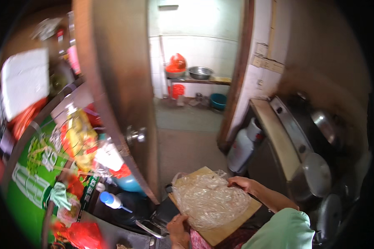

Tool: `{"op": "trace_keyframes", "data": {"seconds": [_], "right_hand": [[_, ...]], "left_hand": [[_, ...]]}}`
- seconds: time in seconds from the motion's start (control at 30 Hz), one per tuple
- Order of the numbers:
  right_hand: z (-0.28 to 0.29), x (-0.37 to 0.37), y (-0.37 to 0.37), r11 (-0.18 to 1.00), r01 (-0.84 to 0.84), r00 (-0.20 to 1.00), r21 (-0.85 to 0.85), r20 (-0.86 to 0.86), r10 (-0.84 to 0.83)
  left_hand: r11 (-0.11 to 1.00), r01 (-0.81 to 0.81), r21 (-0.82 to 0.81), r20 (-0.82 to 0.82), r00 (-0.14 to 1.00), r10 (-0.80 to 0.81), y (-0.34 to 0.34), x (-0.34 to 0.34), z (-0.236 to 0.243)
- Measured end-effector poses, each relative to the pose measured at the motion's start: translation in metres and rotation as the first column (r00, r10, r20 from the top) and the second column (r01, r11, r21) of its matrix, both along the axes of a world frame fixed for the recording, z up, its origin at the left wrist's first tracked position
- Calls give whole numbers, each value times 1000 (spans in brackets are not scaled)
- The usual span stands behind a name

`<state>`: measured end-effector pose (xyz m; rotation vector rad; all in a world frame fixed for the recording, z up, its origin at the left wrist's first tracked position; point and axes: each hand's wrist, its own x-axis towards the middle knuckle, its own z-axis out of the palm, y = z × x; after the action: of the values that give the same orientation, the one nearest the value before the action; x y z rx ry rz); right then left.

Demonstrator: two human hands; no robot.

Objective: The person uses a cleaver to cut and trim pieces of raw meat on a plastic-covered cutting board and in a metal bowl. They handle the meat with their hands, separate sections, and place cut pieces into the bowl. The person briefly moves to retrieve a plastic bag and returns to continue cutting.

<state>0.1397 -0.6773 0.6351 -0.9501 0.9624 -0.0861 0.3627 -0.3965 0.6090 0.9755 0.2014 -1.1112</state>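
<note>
A clear, crinkled plastic sheet [212, 201] lies bunched over a pale wooden board [217, 236] in front of me, covering most of it. Whether anything sits under the plastic is hard to make out. My right hand [244, 184] is closed on the plastic at its far right edge. Near the board's lower left side, my left hand [178, 229] is closed with its fingertips at the plastic's near edge. Beneath the board's near corner shows some pink and red patterned cloth [197, 240].
To the left stands an open wooden door [124, 62]. A green-covered surface [27, 211] beside it holds an oil bottle [81, 137] and a red bag [85, 235]. At right are a gas cylinder [242, 147], a counter ledge [278, 137] and a pan [316, 174]. Basins [200, 73] sit on a shelf beyond the doorway.
</note>
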Motion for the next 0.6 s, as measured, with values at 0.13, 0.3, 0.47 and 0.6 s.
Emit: {"op": "trace_keyframes", "data": {"seconds": [0.13, 0.3, 0.47, 0.6], "right_hand": [[36, -6, -14, 960, 157, 984, 230, 42, -171], [-24, -12, -101, 918, 216, 961, 332, 91, -259], [-52, 6, -238, 917, 325, 942, 230, 10, -336], [-56, 11, -371, 926, 342, 937, 162, 14, -349]], "left_hand": [[993, 65, 99, 131, 988, -78, -47, 4, 73], [977, 140, 158, 519, 831, -203, -149, 25, 73], [882, 275, 382, 445, 782, -436, -317, 68, 67], [883, 300, 361, 115, 925, -362, -466, 97, 34]]}}
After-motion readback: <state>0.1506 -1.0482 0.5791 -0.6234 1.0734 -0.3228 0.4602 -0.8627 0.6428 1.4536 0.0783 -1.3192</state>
